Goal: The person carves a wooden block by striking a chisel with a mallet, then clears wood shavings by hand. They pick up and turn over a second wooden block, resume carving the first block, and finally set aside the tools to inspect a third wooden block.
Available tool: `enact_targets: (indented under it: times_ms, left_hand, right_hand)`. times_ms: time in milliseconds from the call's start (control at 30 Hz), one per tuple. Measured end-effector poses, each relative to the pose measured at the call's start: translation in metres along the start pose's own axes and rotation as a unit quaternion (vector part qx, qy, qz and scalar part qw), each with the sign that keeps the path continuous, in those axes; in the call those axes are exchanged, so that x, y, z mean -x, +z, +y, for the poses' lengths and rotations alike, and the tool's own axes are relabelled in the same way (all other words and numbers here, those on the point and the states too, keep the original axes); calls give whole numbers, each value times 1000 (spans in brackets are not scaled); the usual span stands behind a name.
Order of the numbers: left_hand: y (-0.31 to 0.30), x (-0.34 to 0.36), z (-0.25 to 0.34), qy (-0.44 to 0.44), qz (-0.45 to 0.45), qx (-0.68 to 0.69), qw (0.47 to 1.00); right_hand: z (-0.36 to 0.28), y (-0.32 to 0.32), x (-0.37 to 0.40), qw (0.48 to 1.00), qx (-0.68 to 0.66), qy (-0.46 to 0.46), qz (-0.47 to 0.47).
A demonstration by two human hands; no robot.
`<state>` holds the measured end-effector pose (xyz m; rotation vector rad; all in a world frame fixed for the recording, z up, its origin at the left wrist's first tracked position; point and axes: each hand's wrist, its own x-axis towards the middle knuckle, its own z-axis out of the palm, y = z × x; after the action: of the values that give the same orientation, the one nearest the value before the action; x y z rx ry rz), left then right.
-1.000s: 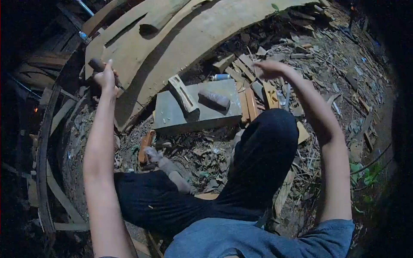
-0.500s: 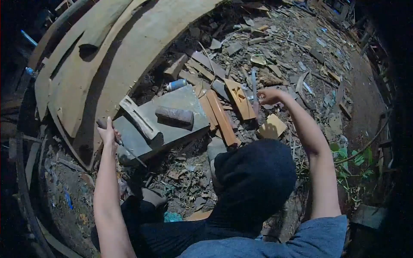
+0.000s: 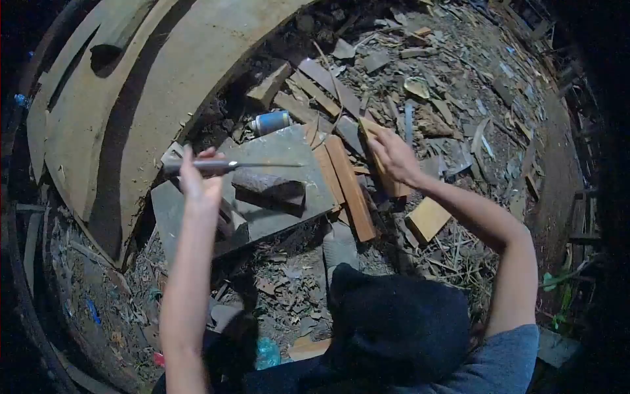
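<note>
My left hand (image 3: 197, 172) is closed round the handle of a chisel (image 3: 262, 164), its thin metal blade pointing right above a flat grey board (image 3: 292, 148). On that board lies a dark, rounded wood piece (image 3: 270, 186). A slotted wooden piece (image 3: 231, 220) is partly hidden behind my left forearm. My right hand (image 3: 396, 157) has its fingers over a pale wooden plane body (image 3: 392, 186), covering the opening cut in it. To its left, a reddish-brown wooden bar (image 3: 351, 190) leans along the board's right edge.
A large curved wood slab (image 3: 177, 72) fills the upper left. A blue can (image 3: 270, 122) lies behind the board. A pale wood block (image 3: 428, 218) sits right of the plane body, among scattered offcuts and chips. Dark fabric (image 3: 400, 322) covers the lower middle.
My left hand has moved right and up, swinging the chisel from pointing down to nearly level. My right hand has come left and down onto the plane body. The camera view has shifted.
</note>
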<state>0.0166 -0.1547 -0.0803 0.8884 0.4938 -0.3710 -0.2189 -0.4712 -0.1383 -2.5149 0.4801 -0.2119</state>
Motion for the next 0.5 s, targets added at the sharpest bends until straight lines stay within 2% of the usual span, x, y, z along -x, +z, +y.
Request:
enact_targets:
  times_ms: [33, 100, 167, 200, 233, 267, 300, 333, 367, 400, 467, 500]
  left_hand:
    - [10, 2, -14, 5, -12, -3, 1000]
    - [14, -11, -47, -14, -68, 14, 998]
    - [30, -4, -73, 3, -58, -4, 998]
    - [31, -3, -84, 10, -107, -25, 994]
    - [30, 1, -88, -8, -161, -71, 984]
    - [31, 2, -88, 22, -200, -144, 969]
    - [32, 4, -85, 50, -241, -217, 945]
    - [31, 11, -74, 195, -207, -374, 883]
    - [23, 10, -61, 314, -197, -451, 812]
    - [12, 8, -48, 426, -182, -515, 721]
    - [-18, 14, -29, 502, -61, -655, 561]
    - [-36, 14, -27, 457, -9, -701, 548]
  right_hand:
    - [-24, 11, -8, 997, -66, -28, 14]
    - [-78, 22, -20, 988, -25, -153, 13]
    - [-115, 30, -29, 971, -4, -240, 15]
    - [-120, 40, -36, 971, -5, -239, 7]
    - [-121, 50, -42, 983, -22, -160, -83]
    - [-118, 56, -45, 982, -38, -78, -168]
    - [-107, 67, -42, 982, -39, -73, -170]
    - [-91, 82, -36, 989, -77, -43, -122]
    - [-79, 88, -30, 991, -112, -14, -71]
    - [-78, 78, -24, 991, -100, 40, -77]
    - [-54, 84, -11, 991, -76, 80, -74]
    - [-47, 88, -4, 989, -55, 117, -72]
